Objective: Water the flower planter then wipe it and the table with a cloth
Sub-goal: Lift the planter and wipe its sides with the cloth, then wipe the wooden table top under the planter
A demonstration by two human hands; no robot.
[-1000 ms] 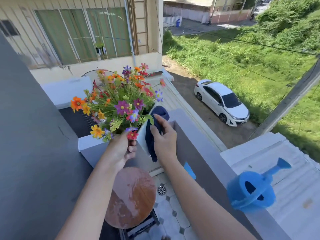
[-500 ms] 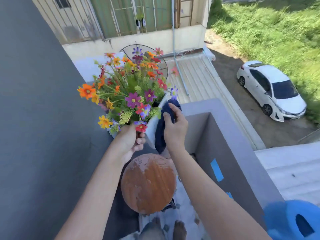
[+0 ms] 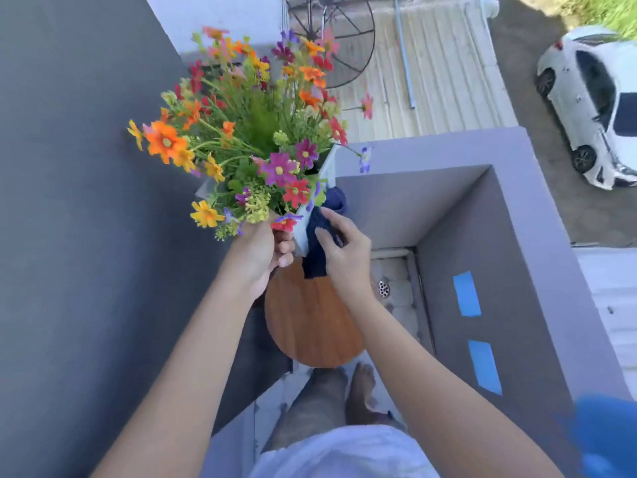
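A white planter (image 3: pixel 329 167) full of colourful flowers (image 3: pixel 255 132) is held up above a small round wooden table (image 3: pixel 310 326). My left hand (image 3: pixel 262 253) grips the planter's near corner from below. Against the planter's right side my right hand (image 3: pixel 348 250) presses a dark blue cloth (image 3: pixel 319 236), which hangs down past the planter's bottom edge. Much of the planter's body is hidden behind the blooms and the cloth.
A grey wall (image 3: pixel 69 201) rises on the left. A grey parapet (image 3: pixel 517 236) with blue tape strips (image 3: pixel 467 293) encloses the balcony on the right. A blue watering can (image 3: pixel 606 436) sits blurred at the lower right corner. A floor drain (image 3: pixel 383 288) lies below.
The view has tilted downward, so the table, the floor and my legs show more. My right hand and the cloth have slid down the planter's side. My left hand still holds the planter.
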